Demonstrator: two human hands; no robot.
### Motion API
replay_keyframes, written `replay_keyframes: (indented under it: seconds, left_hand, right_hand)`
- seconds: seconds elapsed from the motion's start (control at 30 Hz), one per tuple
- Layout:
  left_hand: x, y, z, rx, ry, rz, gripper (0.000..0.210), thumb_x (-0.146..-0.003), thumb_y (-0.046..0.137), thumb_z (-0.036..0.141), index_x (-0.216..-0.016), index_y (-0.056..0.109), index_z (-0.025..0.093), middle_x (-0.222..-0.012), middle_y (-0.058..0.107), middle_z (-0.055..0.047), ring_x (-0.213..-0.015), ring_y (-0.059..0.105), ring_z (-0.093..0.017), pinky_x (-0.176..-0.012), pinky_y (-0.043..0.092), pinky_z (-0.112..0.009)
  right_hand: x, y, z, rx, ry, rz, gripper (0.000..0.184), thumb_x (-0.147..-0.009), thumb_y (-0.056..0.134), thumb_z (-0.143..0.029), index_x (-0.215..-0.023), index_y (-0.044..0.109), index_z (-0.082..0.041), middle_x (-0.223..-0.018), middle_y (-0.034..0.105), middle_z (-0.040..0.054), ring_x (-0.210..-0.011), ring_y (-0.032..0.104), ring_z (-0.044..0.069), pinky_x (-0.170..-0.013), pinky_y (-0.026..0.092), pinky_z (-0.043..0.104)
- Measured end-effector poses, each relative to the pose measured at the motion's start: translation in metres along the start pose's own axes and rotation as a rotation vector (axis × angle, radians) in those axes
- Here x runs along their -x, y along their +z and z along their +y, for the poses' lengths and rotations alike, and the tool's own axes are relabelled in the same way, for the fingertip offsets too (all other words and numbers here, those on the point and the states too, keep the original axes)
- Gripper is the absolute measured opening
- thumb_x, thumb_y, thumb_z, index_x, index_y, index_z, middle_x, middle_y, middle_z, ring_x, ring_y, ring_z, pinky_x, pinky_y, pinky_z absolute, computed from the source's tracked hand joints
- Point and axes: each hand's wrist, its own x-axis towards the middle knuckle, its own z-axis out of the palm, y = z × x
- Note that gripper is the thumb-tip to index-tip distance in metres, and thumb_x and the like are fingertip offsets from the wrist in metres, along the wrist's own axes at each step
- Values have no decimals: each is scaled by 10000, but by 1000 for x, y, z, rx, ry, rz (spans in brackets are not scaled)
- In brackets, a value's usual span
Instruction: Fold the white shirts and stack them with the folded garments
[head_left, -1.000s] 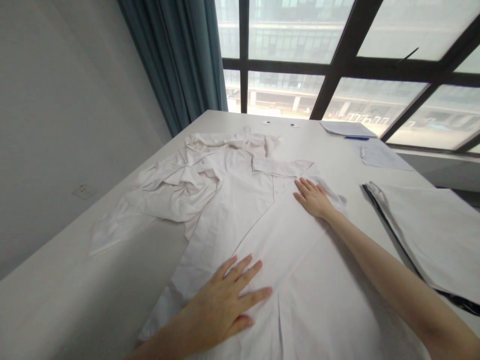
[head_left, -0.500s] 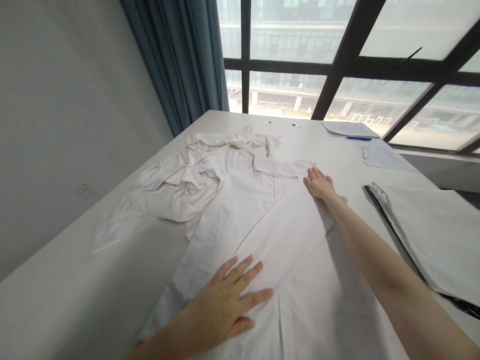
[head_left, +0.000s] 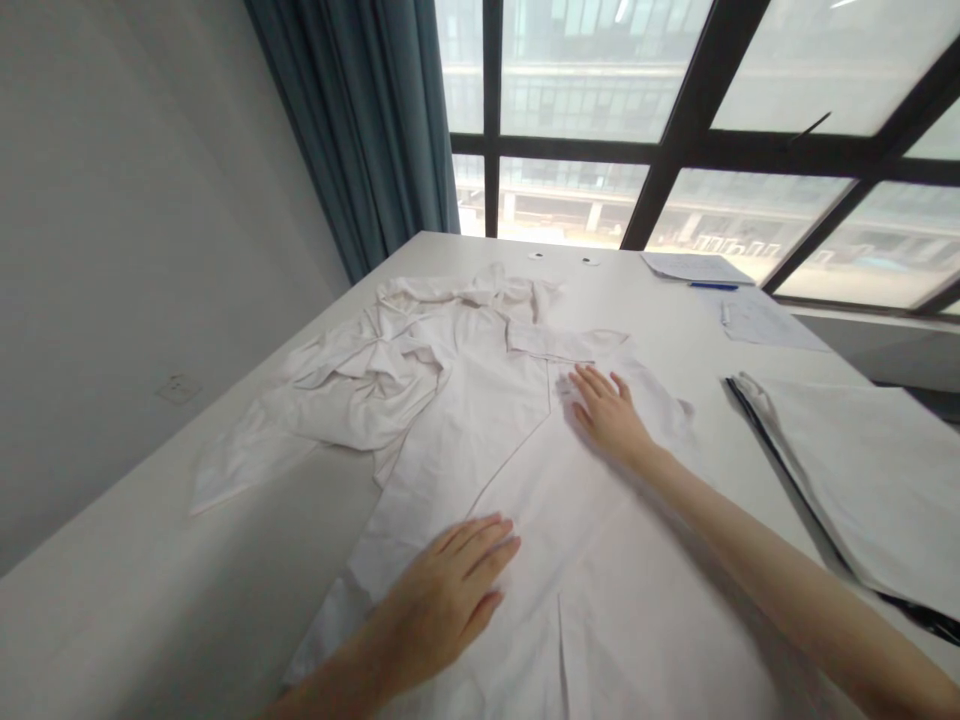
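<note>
A white long-sleeved garment (head_left: 487, 420), perhaps a coat or shirt, is spread over the white table. One of its sleeves (head_left: 570, 540) is folded diagonally across the body, its cuff (head_left: 559, 342) near the collar end. The other side lies bunched in wrinkles (head_left: 375, 380) at the left. My left hand (head_left: 454, 585) rests on the lower folded part, fingers stretched out and close together. Further up, my right hand (head_left: 609, 410) lies on the cloth just below the cuff, fingers extended. Neither hand grips anything.
On the right of the table (head_left: 247, 570) lies a folded white cloth (head_left: 870, 470) with a black edge. Papers (head_left: 697, 267) and a blue pen (head_left: 712, 286) are at the far right. Two small white items (head_left: 590, 261) sit near the back edge, below the window. A blue curtain (head_left: 367, 130) hangs behind.
My right hand has moved left and slightly nearer, from the cuff's right end onto the cloth below it. My left hand's fingers have drawn closer together.
</note>
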Motion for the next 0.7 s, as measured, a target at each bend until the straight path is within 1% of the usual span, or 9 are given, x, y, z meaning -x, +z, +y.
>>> replay_keyframes:
  seconds: [0.07, 0.13, 0.17, 0.23, 0.3, 0.37, 0.53, 0.6, 0.7]
  left_hand:
    - [0, 4, 0, 1, -30, 29, 476, -899, 473, 104, -1369, 467, 181, -1385, 556, -101, -1314, 485, -199, -1087, 452, -394]
    - [1, 8, 0, -14, -37, 39, 479, -894, 470, 93, -1362, 476, 197, -1391, 548, -96, -1311, 487, -201, -1082, 458, -401]
    - [1, 9, 0, -30, -34, 44, 480, -897, 469, 92, -1362, 478, 206, -1398, 543, -93, -1314, 484, -203, -1082, 457, -404]
    - [2, 13, 0, -72, -22, 48, 485, -906, 471, 95, -1375, 469, 219, -1409, 531, -87, -1325, 471, -205, -1084, 451, -401]
    - [4, 15, 0, -111, -11, 46, 494, -915, 483, 114, -1394, 451, 229, -1415, 526, -81, -1333, 463, -205, -1083, 448, -391]
    - [5, 16, -1, -133, -7, 35, 504, -919, 500, 131, -1408, 437, 233, -1422, 519, -77, -1336, 460, -207, -1082, 447, -385]
    - [6, 15, -1, -131, 3, 25, 503, -915, 505, 122, -1403, 437, 223, -1415, 527, -81, -1337, 460, -207, -1089, 442, -393]
    - [5, 15, -1, -108, -5, 28, 498, -915, 505, 121, -1397, 443, 230, -1407, 535, -79, -1338, 459, -201, -1094, 440, -392]
    - [5, 12, -2, -64, -17, 18, 500, -904, 528, 121, -1386, 460, 235, -1399, 539, -77, -1335, 461, -199, -1094, 444, -392]
  right_hand:
    - [26, -7, -36, -118, -153, -92, 509, -963, 355, -257, -1467, 395, -193, -1522, 407, 119, -1414, 347, 246, -1148, 242, 514]
    - [47, -14, -61, -219, -280, -189, 521, -972, 344, -231, -1492, 358, -213, -1531, 399, 92, -1419, 342, 214, -1148, 275, 473]
    - [54, -17, -67, -243, -306, -219, 526, -976, 344, -236, -1502, 342, -223, -1537, 389, 84, -1427, 326, 214, -1152, 272, 478]
    - [59, -20, -66, -267, -316, -257, 521, -992, 341, -276, -1512, 320, -247, -1548, 371, 70, -1435, 311, 208, -1154, 273, 482]
    - [55, -20, -51, -258, -276, -269, 516, -1004, 334, -340, -1515, 308, -273, -1558, 352, 58, -1440, 301, 206, -1153, 273, 487]
    - [48, -17, -25, -223, -205, -265, 521, -1007, 321, -395, -1517, 302, -288, -1564, 340, 52, -1444, 291, 212, -1151, 270, 496]
    - [34, -4, 39, -85, 91, -203, 527, -999, 296, -433, -1496, 352, -266, -1554, 357, 65, -1436, 309, 249, -1128, 291, 529]
    - [33, 0, 54, -57, 155, -165, 524, -995, 299, -433, -1484, 376, -263, -1542, 379, 72, -1424, 334, 252, -1118, 310, 519]
    - [33, 2, 62, -57, 167, -111, 507, -989, 310, -428, -1441, 442, -241, -1508, 436, 84, -1404, 372, 245, -1110, 334, 489]
